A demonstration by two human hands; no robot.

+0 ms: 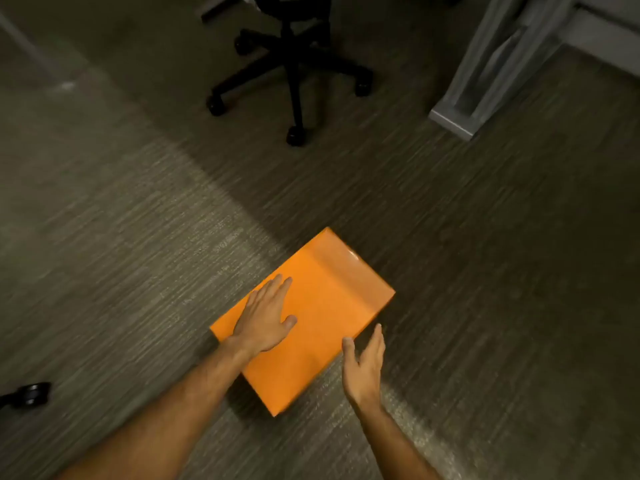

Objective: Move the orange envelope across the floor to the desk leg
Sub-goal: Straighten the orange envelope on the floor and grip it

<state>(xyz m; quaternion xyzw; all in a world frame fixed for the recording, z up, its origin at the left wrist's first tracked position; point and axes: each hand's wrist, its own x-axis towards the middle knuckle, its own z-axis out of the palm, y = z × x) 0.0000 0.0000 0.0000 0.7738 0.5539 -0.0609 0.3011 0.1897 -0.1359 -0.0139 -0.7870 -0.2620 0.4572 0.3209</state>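
Observation:
A large orange envelope (322, 317) lies flat on the grey carpet, turned diagonally, its far corner pointing up and right. My left hand (266, 315) rests palm down on its left half with fingers stretched out flat. My right hand (363, 365) hovers edge-on at the envelope's right long edge, fingers apart, thumb near the edge; contact is unclear. The white desk leg (485, 74) stands at the upper right, its foot on the carpet well beyond the envelope.
A black office chair base (294, 74) with castors stands at the top centre, left of the desk leg. Another black castor (31, 394) shows at the lower left edge. Striped grey carpet (485, 254) covers the floor between the envelope and the desk leg.

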